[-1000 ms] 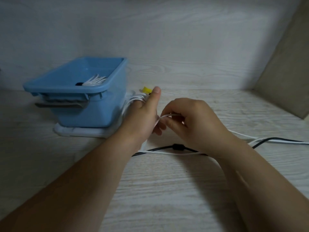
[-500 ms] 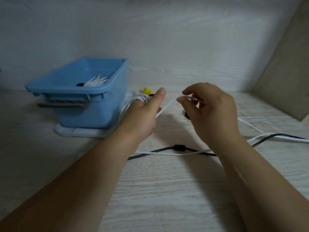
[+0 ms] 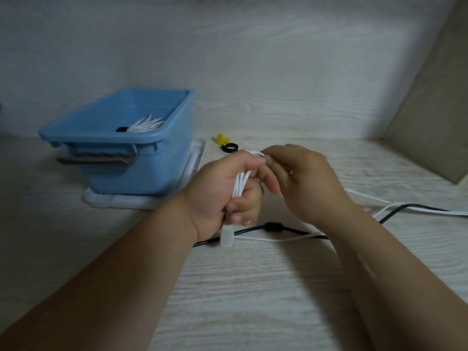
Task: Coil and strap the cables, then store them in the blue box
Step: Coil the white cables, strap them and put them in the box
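The wooden surface (image 3: pixel 253 287) is carrying everything. The blue box (image 3: pixel 157 171) is sitting open-topped to the left of the fingers, resting on a white lid (image 3: pixel 141 202). It is likely parked there so a finished coil can be dropped in with a short reach. A strapped white bundle (image 3: pixel 148 124) is already lying inside it, so one cable appears done.

The left hand (image 3: pixel 220 196) is serving as the former. Its fingers are curling round several loops of the white cable (image 3: pixel 241 184), clamping them so the turns are not springing apart. The right hand (image 3: pixel 306 183) is meeting the left fingertips. Its fingers are bunched together and pinching the strand at the top of the loops, probably to lay the next turn.

The loose tail (image 3: pixel 367 198) is trailing away to the right from under the right fingers, so much coiling is left. The black cable (image 3: pixel 274 227) is lying on the surface on the near side of both sets of fingers, untouched and waiting its turn.

The white plug (image 3: pixel 226 235) is hanging beneath the left fingers, left free as the coil's starting end. The black strap ring (image 3: pixel 229 147) and a yellow piece (image 3: pixel 221 138) are lying just beyond the fingertips, handy for strapping.
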